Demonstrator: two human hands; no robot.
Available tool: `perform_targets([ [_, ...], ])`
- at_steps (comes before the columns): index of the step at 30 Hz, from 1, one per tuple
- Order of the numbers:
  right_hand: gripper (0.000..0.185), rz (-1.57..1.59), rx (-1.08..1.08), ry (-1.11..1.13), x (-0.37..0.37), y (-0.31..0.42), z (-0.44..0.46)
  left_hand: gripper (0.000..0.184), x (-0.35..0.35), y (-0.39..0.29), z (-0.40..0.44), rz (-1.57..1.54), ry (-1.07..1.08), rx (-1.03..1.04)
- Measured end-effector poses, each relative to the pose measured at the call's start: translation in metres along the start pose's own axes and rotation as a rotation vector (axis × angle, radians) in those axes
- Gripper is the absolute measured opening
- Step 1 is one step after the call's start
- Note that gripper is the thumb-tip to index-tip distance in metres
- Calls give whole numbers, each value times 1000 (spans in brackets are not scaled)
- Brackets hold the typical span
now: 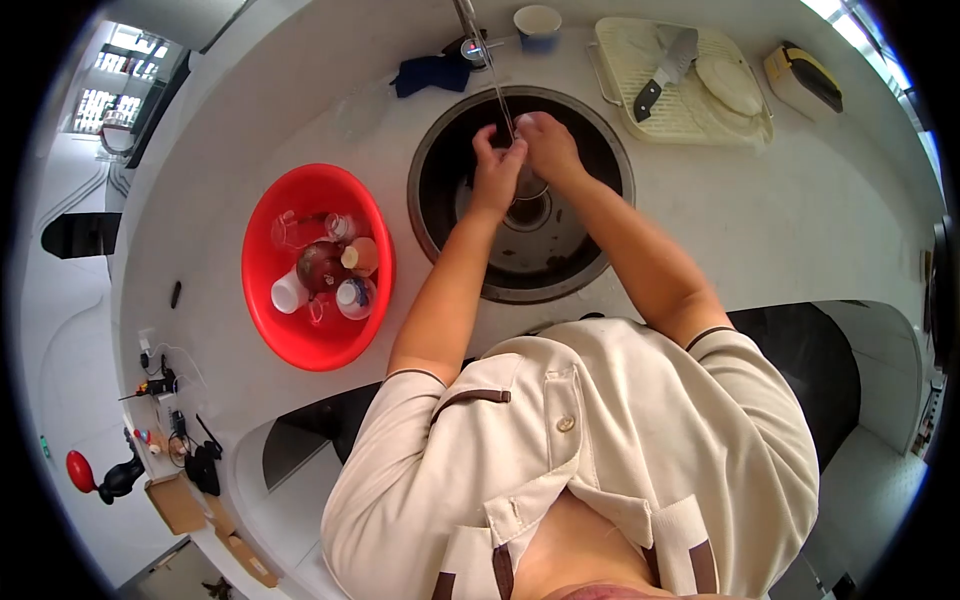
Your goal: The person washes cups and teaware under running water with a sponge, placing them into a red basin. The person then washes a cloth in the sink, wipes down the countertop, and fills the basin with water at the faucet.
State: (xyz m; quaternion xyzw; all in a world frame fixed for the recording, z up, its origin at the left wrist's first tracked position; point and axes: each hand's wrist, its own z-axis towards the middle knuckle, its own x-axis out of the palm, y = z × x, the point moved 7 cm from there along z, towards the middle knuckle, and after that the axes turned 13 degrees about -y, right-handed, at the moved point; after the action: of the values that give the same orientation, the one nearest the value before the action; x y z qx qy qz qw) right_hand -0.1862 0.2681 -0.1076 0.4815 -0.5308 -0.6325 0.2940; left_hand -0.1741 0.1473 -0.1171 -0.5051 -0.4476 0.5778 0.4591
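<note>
Both my hands are together over the round dark sink, in the thin stream from the faucet. My left hand is curled, its fingertips close to the other hand. My right hand is closed, with something small and whitish at its fingertips. What lies between the hands is mostly hidden, and I cannot tell its kind. Below them the drain shows at the sink's bottom, with a few dark specks around it.
Left of the sink stands a red basin holding several bottles, cups and a dark round object. A dark blue cloth and a cup sit behind the sink. At right, a ridged tray carries a knife and a pale round disc.
</note>
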Motion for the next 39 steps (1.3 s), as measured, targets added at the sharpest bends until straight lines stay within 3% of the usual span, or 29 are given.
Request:
perform_targets([
  [2, 31, 86, -5, -182, -12, 2, -2, 43, 4, 6, -25, -283, 229, -615],
  [3, 31, 86, -3, -182, -14, -3, 1, 44, 5, 6, -34, -355, 343, -722],
  [6, 32, 220, 79, -25, -8, -12, 20, 43, -8, 17, -40, -93, 426, -606],
  [8, 33, -61, -142, 310, 10, -2, 15, 39, -14, 16, -40, -11, 351, -590],
  [9, 34, -107, -625, 466, 21, 20, -4, 38, -11, 12, -37, -80, 341, -533],
  [10, 34, -109, -628, 466, 22, 15, -7, 37, -10, 6, -32, -149, 330, -472],
  [12, 35, -112, -250, 527, 24, -3, -12, 39, -9, 8, -22, -198, 386, -467],
  [17, 34, -117, -194, 378, 14, -3, -9, 39, -5, 1, -21, -199, 443, -477],
  [20, 30, 83, -19, 212, 6, -12, -4, 36, -7, -2, -16, -216, 540, -512],
  [22, 25, 592, 276, 46, 2, -27, 2, 34, -8, 13, -25, -128, 622, -690],
  [24, 22, 660, 305, 31, -5, -27, 8, 30, -10, 18, -25, -76, 569, -662],
  [27, 23, -106, -663, 373, 6, 30, -15, 29, -11, 28, -22, 48, 515, -653],
  [28, 23, -109, -660, 376, 4, 35, -22, 27, -19, 23, -8, 258, 346, -385],
  [29, 22, -273, -915, 317, 3, 47, -38, 27, -26, 13, 1, 455, 172, -113],
  [30, 22, -441, -1170, 250, 3, 63, -55, 27, -23, 13, -1, 451, 172, -114],
  [35, 18, -364, -1081, 327, 17, 46, -32, 56, -35, -23, -2, 424, -105, -67],
  [38, 12, -338, -1040, 245, 21, 44, -28, 72, -38, -28, -5, 562, -92, 9],
  [39, 13, -134, -591, 193, 11, 33, -9, 72, -38, -26, -7, 562, -96, 10],
])
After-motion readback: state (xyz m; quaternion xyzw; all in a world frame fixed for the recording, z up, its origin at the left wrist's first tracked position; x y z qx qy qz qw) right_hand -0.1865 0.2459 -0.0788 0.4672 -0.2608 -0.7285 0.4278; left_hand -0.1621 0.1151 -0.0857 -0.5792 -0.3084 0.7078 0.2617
